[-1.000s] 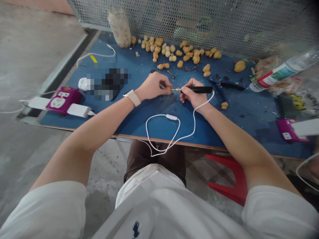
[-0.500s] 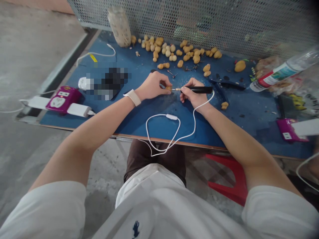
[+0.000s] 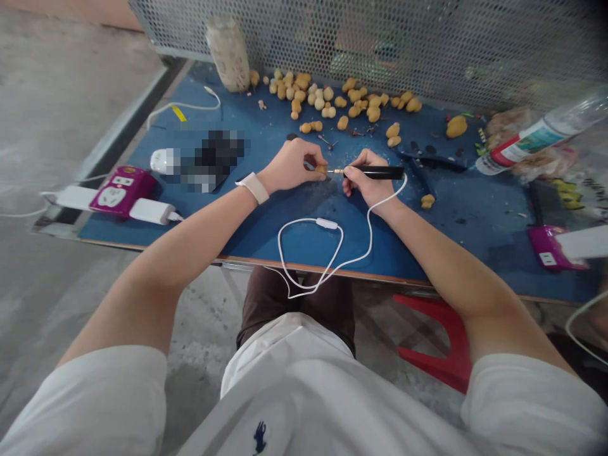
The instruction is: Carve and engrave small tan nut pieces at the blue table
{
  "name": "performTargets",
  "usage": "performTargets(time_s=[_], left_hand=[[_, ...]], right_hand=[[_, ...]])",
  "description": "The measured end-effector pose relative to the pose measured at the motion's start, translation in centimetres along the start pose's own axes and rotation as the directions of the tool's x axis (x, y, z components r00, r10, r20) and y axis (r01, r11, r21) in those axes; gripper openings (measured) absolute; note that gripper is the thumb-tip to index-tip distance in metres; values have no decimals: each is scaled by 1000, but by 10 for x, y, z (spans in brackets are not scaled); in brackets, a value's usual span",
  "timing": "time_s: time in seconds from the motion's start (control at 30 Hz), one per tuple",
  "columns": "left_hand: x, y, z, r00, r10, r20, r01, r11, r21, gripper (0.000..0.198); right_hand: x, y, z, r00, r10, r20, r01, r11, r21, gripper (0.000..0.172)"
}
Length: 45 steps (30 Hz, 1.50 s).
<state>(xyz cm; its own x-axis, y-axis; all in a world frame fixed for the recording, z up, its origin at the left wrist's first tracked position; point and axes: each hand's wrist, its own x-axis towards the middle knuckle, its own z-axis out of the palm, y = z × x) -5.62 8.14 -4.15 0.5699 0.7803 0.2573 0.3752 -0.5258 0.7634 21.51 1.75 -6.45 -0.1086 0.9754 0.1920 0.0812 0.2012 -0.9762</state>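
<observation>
Head view looks down on the left hand (image 3: 291, 166), its fingers curled closed, pinching a small tan gourd-shaped piece (image 3: 322, 169) at the fingertips, just above a blue table mat (image 3: 266, 218). The right hand (image 3: 367, 182) grips a black engraving pen (image 3: 377, 172) as one holds a writing pen, which seems to favour fine control. Its thin metal tip (image 3: 336, 171) points at the piece from just beside it; whether they touch is too small to tell. Both forearms lie on the mat, apparently steadying the hands, which meet close together. A white cable (image 3: 349, 256) with an inline switch (image 3: 327, 223) loops slackly from the pen, likely leaving it free to move. More tan pieces (image 3: 327, 95) lie heaped toward the far side, within reach yet clear of the hands, below a tall jar (image 3: 228, 54) against a metal mesh screen (image 3: 380, 38).
</observation>
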Motion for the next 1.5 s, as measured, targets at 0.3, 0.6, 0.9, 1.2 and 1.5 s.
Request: performTargets(time_s=[0.3, 0.6, 0.9, 1.2, 1.5], left_hand=[[1, -6, 4, 1000, 6, -29, -7, 1000, -25, 23], [-1, 1, 7, 998, 8, -66, -9, 1000, -7, 23], [-1, -2, 9, 995, 3, -96, 0, 999, 33, 28], [-2, -1, 15, 991, -12, -132, 22, 997, 75, 32], [0, -12, 18, 989, 3, -150, 4, 999, 46, 39]], right_hand=[[1, 2, 1, 1000, 1, -28, -1, 1000, 13, 81], [-3, 0, 0, 1000, -22, -11, 22, 1000, -13, 74], [-5, 4, -4, 1000, -29, 4, 29, 999, -35, 79], [-7, 7, -2, 998, -59, 8, 59, 997, -56, 86], [-10, 0, 2, 998, -64, -9, 63, 996, -64, 84]])
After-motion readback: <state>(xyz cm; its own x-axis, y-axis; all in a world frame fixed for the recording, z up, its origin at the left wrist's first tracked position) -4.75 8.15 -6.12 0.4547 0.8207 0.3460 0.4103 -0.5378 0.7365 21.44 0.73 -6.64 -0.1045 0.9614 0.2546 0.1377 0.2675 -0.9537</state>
